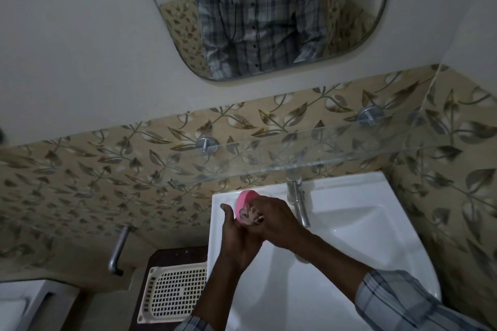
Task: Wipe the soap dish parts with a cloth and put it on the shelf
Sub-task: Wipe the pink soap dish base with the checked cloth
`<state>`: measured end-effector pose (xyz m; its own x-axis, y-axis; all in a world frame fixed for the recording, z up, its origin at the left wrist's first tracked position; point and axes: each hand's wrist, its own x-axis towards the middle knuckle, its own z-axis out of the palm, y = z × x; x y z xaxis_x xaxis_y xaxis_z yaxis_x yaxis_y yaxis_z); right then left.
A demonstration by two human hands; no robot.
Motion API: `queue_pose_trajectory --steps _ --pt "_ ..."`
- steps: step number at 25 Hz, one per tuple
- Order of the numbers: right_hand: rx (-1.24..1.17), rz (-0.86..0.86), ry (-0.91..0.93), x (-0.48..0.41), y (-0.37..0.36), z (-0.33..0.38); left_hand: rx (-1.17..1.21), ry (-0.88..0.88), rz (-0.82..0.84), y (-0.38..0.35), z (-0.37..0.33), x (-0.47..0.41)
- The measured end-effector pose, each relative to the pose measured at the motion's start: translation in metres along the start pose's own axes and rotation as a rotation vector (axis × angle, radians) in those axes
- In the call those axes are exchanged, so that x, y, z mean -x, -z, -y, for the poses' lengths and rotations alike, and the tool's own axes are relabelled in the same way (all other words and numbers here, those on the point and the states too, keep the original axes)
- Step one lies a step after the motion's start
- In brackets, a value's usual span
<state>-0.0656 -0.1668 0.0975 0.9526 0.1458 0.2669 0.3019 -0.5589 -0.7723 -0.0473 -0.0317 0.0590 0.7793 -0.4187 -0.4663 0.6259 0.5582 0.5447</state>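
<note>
One pink dish part (243,203) is up over the near-left corner of the sink (349,223), cupped in the left hand (239,234) — fingers curled under, thumb up along its left edge. The right hand (274,219) is closed on a dark cloth (250,216), pressing it into the hollow. It looks like light, stiff plastic, likely slick if wet — best held by the rim, not the smooth face. The glass shelf (322,158) runs just beyond, above the tap (298,201).
</note>
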Motion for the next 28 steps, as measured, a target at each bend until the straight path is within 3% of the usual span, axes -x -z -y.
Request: queue_pose_trajectory --steps 3,5,8,12,14,17,20,23,25,27,28 --pt "0.266 0.080 0.463 0.018 0.008 -0.016 0.020 0.291 0.033 -0.004 -0.025 0.005" --pt "0.414 0.138 0.564 0.021 0.007 -0.020 -0.079 0.370 0.046 -0.006 -0.032 0.007" --pt "0.373 0.216 0.362 0.032 0.000 -0.016 -0.063 0.345 0.032 -0.003 -0.028 0.009" --pt "0.369 0.214 0.588 0.061 0.010 -0.029 0.043 0.363 -0.047 0.010 -0.025 0.013" --pt "0.411 0.163 0.582 0.048 0.022 -0.035 0.031 0.375 -0.039 0.008 -0.021 0.015" --pt "0.386 -0.072 0.305 0.031 0.011 -0.034 0.004 0.279 -0.070 -0.010 -0.015 0.014" --pt "0.158 -0.126 0.070 0.043 -0.028 -0.006 0.024 0.211 -0.105 -0.022 -0.015 0.012" --pt "0.321 -0.118 0.359 0.041 -0.022 -0.017 0.052 0.252 -0.075 -0.016 -0.015 0.019" --pt "0.386 -0.189 0.307 0.028 -0.009 -0.029 0.068 0.237 -0.067 -0.014 -0.015 0.021" --pt "0.326 -0.219 0.151 0.028 -0.024 -0.028 0.123 0.210 -0.068 -0.014 -0.016 0.018" --pt "0.272 -0.186 0.171 0.032 -0.036 -0.024 0.149 0.210 -0.059 -0.013 -0.018 0.015"
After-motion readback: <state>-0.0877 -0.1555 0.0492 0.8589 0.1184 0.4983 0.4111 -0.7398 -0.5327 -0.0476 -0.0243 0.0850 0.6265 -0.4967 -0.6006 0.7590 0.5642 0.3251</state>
